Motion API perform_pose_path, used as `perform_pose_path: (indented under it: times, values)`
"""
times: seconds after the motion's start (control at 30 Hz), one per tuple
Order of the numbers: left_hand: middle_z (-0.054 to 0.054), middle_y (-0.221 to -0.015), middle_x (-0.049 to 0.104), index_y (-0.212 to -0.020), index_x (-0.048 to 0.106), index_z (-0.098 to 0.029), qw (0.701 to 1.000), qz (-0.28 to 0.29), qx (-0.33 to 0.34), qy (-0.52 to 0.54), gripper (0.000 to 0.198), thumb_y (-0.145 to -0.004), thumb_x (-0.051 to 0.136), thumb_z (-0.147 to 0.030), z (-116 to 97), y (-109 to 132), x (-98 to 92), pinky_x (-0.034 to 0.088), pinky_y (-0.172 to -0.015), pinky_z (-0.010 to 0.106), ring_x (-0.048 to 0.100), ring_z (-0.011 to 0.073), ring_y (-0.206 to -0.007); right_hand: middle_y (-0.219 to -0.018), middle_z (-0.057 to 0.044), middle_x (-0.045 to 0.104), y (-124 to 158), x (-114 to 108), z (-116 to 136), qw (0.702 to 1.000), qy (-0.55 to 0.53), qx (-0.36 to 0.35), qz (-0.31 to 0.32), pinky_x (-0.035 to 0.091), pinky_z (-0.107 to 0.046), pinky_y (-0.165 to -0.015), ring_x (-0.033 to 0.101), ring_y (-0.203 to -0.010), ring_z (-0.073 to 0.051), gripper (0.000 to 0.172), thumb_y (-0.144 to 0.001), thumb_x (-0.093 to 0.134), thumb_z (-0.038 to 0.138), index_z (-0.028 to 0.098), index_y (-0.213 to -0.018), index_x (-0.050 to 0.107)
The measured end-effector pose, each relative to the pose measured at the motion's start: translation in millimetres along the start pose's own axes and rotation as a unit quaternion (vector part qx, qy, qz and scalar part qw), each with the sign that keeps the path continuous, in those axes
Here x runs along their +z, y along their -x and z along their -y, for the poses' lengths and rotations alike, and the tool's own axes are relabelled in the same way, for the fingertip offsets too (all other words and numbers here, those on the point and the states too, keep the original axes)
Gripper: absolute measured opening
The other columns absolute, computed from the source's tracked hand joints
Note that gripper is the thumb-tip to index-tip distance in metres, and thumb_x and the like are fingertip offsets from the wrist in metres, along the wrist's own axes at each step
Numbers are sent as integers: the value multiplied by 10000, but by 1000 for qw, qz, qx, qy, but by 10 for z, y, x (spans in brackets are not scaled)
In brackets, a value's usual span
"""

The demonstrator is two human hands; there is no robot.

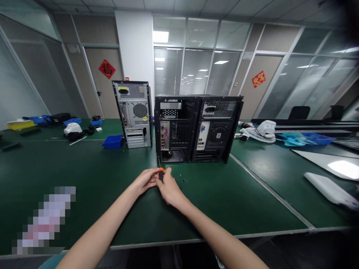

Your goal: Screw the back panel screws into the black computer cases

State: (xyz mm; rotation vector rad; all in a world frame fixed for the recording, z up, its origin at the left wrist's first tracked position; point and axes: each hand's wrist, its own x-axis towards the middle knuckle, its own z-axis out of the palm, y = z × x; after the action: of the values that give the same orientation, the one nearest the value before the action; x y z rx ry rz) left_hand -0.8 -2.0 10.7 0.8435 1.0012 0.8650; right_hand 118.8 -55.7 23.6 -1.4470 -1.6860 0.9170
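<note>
Green work table (84, 186) in a glass-walled office | left hand (146, 180) and right hand (168, 188) meet, both pinching an orange-handled screwdriver (160, 172) over the table | small screws (179, 182) just beside | black computer cases (196, 129) behind, rear panels facing | silver computer case (134, 114) farther left.

A silver case (135, 114) is placed at the back of the green table (70, 175), and a blue bin (112, 142) is seen just beside it. More blue trays (72, 121) and a yellow tray (20, 124) are kept far left. A white fan (262, 131) is laid on the right table (280, 164).
</note>
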Motion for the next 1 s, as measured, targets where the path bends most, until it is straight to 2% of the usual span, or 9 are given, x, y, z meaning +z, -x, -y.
perform_pose_path:
  times: [0.1,0.17,0.27,0.5,0.7,1.0]
  values:
    - [-9,-604,621,-845,672,-146,1000,0,2,-4,159,-753,630,-268,7,-4,-9,417,-484,144,545,49,-485,-725,-12,586,17,8,11,998,-61,21,2,456,-254,-519,578,-524,-128,216,-798,446,243,214,-945,291]
    - [-6,-619,628,-840,673,-149,1000,-4,2,-4,167,-739,647,-279,9,-6,-12,424,-497,150,550,52,-498,-581,59,526,32,11,27,994,-103,34,6,385,-212,-381,475,-351,-98,215,-806,445,260,224,-937,279]
    - [-8,-619,626,-826,673,-152,1000,-9,2,-5,168,-725,662,-286,12,-11,-18,437,-521,161,551,55,-508,-436,138,411,36,27,25,986,-157,48,19,262,-172,-258,345,-218,-84,224,-813,441,279,237,-931,256]
    - [-11,-605,614,-842,669,-135,1000,-12,4,1,187,-723,662,-280,11,-17,-27,448,-542,161,565,57,-522,-346,159,403,-42,120,-137,968,-241,64,27,257,-156,-220,346,-185,-101,243,-811,428,328,236,-942,245]
    - [-1,-580,612,-781,644,-117,1000,-8,3,20,136,-744,641,-248,-10,5,-10,469,-576,174,579,66,-526,-475,138,458,-63,174,-181,954,-290,76,6,276,-159,-215,407,-231,-92,280,-788,448,359,246,-941,242]
    - [-18,-548,599,-768,625,-122,1000,-21,7,17,170,-708,679,-271,3,-12,-26,464,-538,171,565,62,-486,-590,113,466,-13,166,-55,928,-357,109,-12,287,-168,-195,411,-264,-74,298,-776,464,360,260,-918,221]
